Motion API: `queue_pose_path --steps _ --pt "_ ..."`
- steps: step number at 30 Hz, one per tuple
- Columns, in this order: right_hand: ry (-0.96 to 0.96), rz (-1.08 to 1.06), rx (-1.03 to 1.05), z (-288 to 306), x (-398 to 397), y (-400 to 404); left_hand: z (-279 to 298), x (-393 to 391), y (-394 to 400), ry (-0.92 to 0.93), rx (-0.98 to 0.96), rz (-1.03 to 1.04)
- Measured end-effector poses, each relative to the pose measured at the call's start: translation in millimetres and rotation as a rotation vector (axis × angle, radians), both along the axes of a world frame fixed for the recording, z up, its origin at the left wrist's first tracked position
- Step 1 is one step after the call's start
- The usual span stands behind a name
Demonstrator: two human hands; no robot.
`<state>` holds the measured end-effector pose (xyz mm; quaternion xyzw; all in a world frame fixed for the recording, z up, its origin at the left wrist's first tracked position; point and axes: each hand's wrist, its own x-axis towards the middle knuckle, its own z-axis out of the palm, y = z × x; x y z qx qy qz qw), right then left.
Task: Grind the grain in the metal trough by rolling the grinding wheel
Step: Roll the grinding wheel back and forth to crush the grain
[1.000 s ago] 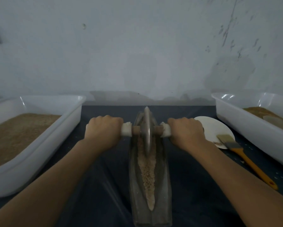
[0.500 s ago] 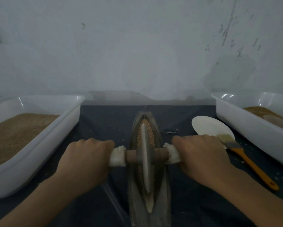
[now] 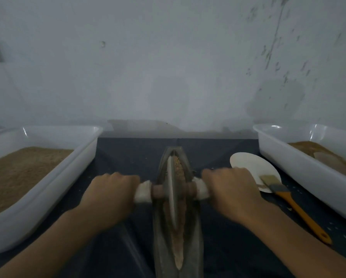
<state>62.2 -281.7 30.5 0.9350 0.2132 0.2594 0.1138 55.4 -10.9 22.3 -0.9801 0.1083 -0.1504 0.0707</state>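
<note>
A long boat-shaped metal trough (image 3: 196,237) lies lengthwise in front of me on the dark table. Brown grain (image 3: 178,169) fills its groove ahead of and behind the wheel. The thin metal grinding wheel (image 3: 171,189) stands upright in the groove near the trough's middle, on a wooden axle with white cloth-wrapped ends. My left hand (image 3: 110,191) grips the left handle and my right hand (image 3: 230,189) grips the right handle, knuckles up. The handle parts inside my fists are hidden.
A white tub (image 3: 54,185) of brown grain stands at the left. Another white tub (image 3: 300,167) with brown material stands at the right. A white plate (image 3: 248,163) and an orange-handled brush (image 3: 294,205) lie between the trough and the right tub. A grey wall rises behind.
The wheel rolled from the trough's far end toward me, then slightly forward again. Both hands moved with it and kept their grip on the handles.
</note>
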Motion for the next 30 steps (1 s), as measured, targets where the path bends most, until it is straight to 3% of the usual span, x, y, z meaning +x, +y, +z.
queue_pose_path --steps 5,8,17,26,30 --pt "-0.074 0.090 0.137 -14 -43 -18 16 -43 4 -0.107 0.114 -0.157" --pt "-0.079 0.064 0.129 -18 -32 -18 13 -30 -3 -0.058 0.121 -0.034" --pt "0.036 -0.111 0.052 -3 56 6 -3 48 -11 -0.172 0.046 0.077" --pt "0.064 0.076 0.024 3 -44 -13 7 -39 17 0.092 0.007 -0.067" --pt "0.165 0.002 0.075 -6 -38 -16 8 -35 12 -0.051 0.095 -0.129"
